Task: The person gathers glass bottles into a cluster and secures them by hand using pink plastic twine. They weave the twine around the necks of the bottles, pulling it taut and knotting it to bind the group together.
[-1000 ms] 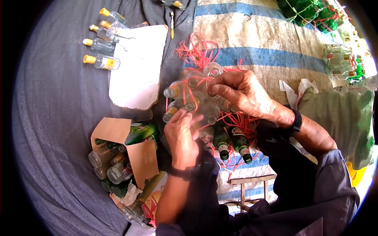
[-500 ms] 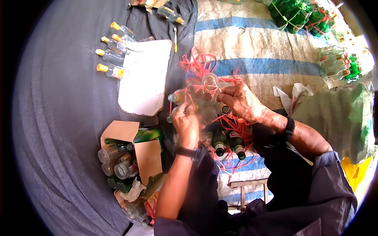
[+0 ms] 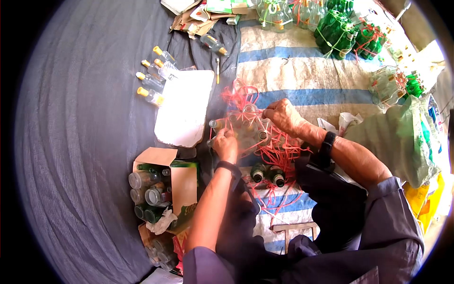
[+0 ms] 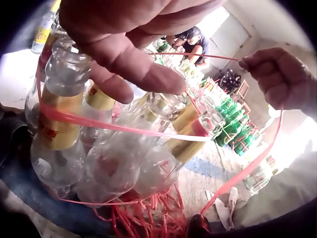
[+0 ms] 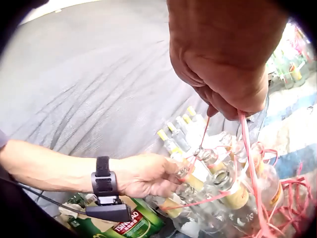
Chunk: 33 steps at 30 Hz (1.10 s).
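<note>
A cluster of clear glass bottles (image 4: 106, 163) with yellow labels stands upright, bound by red plastic string (image 4: 99, 122). My right hand (image 3: 286, 117) is raised just to the right of the bottle mouths, its thumb and fingers pinching the string; strands run down from it in the right wrist view. My left hand (image 3: 226, 146) is at the necks on the cluster's left side, fingers bent over them and pinching string there; in the right wrist view its fingertips (image 5: 171, 171) partly hide behind the glass.
Two dark green bottles (image 3: 276, 176) lie nearest the knees, beside loose red string (image 3: 279, 151). To the left are a white board (image 3: 182, 113), several yellow-capped bottles (image 3: 151, 96) and an open carton (image 3: 183, 189) of bottles. Tied green bottles (image 3: 336, 35) stand at the back right.
My right hand has drawn up and away from the bottle mouths with the string. My left hand stays at the necks. The head view has shifted, showing more of the far bottles.
</note>
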### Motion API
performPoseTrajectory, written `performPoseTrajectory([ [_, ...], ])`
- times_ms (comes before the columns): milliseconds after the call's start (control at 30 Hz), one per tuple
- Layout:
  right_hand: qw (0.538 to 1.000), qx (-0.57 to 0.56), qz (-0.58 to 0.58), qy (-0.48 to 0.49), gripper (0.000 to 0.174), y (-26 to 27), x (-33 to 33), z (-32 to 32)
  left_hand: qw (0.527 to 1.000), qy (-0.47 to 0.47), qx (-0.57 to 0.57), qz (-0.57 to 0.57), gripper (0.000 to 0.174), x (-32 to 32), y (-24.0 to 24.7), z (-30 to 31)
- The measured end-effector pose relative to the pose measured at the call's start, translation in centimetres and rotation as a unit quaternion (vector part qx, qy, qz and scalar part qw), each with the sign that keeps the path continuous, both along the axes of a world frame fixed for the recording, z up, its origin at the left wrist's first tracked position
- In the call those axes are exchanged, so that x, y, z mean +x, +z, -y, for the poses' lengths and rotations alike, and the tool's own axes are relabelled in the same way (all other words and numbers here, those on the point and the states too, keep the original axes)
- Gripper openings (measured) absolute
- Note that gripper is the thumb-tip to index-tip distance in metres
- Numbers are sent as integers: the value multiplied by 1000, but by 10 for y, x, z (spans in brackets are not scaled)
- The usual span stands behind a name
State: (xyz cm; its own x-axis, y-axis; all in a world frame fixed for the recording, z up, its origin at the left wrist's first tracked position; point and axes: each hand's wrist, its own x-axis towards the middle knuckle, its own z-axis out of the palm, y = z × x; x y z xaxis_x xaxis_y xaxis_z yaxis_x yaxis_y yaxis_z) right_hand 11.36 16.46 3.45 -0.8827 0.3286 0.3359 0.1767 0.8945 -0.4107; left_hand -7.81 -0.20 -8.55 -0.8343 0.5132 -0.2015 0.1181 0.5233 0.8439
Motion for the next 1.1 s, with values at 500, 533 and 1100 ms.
performPoseTrajectory([
  [500,926,-376,34,-14,18,16,16,45,950,-18,2,-310,26,49,79,8],
  [533,953,-300,39,34,20,14,15,43,978,-15,32,-204,22,61,93,5],
  [1100,984,-122,-40,124,47,-5,-48,-11,905,-63,224,356,24,73,149,-16],
])
